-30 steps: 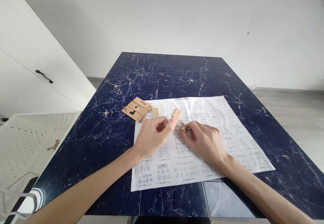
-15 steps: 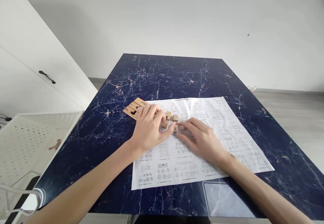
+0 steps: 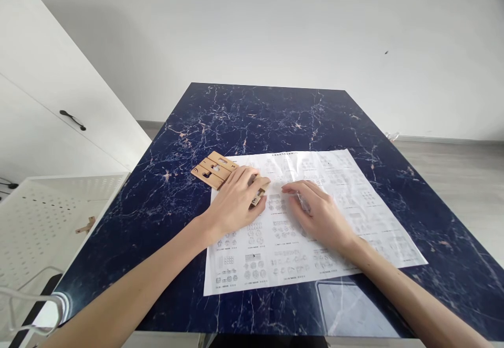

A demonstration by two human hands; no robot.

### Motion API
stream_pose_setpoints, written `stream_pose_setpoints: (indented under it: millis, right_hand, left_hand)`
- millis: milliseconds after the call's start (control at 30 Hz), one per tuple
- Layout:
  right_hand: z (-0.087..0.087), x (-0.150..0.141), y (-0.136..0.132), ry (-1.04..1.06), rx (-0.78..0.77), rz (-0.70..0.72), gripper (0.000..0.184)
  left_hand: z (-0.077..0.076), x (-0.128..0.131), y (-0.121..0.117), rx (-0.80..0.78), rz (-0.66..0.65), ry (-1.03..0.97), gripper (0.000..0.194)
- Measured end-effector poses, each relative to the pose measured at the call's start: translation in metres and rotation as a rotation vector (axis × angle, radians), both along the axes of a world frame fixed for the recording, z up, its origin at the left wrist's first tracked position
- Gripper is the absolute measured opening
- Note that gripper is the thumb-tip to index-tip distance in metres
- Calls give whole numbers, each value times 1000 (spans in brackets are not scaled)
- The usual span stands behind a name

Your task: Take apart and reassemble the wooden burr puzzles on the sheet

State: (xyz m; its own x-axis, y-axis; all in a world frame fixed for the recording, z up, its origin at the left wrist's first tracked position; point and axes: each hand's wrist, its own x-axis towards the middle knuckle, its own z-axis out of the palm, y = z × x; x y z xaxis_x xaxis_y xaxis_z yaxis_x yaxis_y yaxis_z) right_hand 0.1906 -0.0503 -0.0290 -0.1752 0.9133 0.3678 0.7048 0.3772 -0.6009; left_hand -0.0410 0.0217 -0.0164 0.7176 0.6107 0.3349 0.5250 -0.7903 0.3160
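Some pale wooden blocks (image 3: 258,198), square-edged, one dark-marked | left hand (image 3: 234,201): fingers wrapped around them | right hand (image 3: 317,211): loosely curled, parted, empty | slotted wooden panel (image 3: 210,165): black numerals

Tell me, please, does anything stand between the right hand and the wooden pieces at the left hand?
Yes: the left hand curls around the wooden pieces, partly covering them. In the gap from there to the right hand, only the printed sheet shows; no other object is visible in the way.
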Motion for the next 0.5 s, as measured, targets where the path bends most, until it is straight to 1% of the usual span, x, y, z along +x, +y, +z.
stream_pose_setpoints:
  millis: [67,133,200,300,367,400,500]
  right_hand:
    - [0,0,0,0,-2,10,21]
    - [0,0,1,-5,3,15,20]
    - [1,0,1,-11,5,21,19]
    - [2,1,0,-16,4,35,18]
    - [4,1,-1,-16,-2,43,18]
    - [4,1,-1,-14,-5,45,19]
    - [5,0,-1,-10,-2,54,19]
  left_hand:
    - [-1,0,-1,8,49,-27,14]
    - [-3,-2,0,30,81,-39,13]
    - [-5,-4,1,58,94,-43,18]
    - [-5,-6,4,115,90,-70,32]
    - [-3,-6,3,150,61,-111,38]
    - [-1,-6,1,162,30,-132,38]
    - [1,-2,-9,163,-143,-155,27]
